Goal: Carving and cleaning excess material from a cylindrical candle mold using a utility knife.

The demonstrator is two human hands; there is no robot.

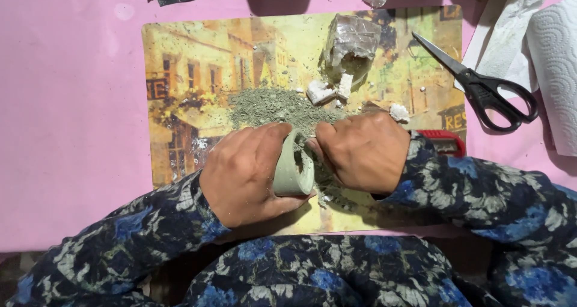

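The left hand (243, 172) wraps a small grey-green clay cup (293, 169), fingers curled and pressed together around its outer wall, thumb under the base side. The cup lies tilted on its side over the lower middle of the printed placemat (192, 72), its long axis running roughly left to right, with the rim and open mouth pointing right toward the right hand (363, 154). The right hand is closed into a loose fist, fingers pressed together at the cup's mouth; whatever they pinch is hidden, so its kind cannot be told. Just above both hands, a heap of grey-green powder (273, 106) spreads over the middle of the placemat, touching the area beneath the cup. Above the heap stands a rough grey block wrapped in clear film (351, 42), and white crumbled lumps (327, 91) lie at its foot. The placemat is rectangular, in yellow and brown tones, printed with old street buildings and shop signs at its left and right edges. It rests on a pink table cover (66, 103). Black-handled scissors (481, 85) lie at the right, blades pointing up-left, partly over the placemat corner. A white paper towel roll (556, 60) sits at the far right edge. A red object (443, 140) shows behind the right wrist.
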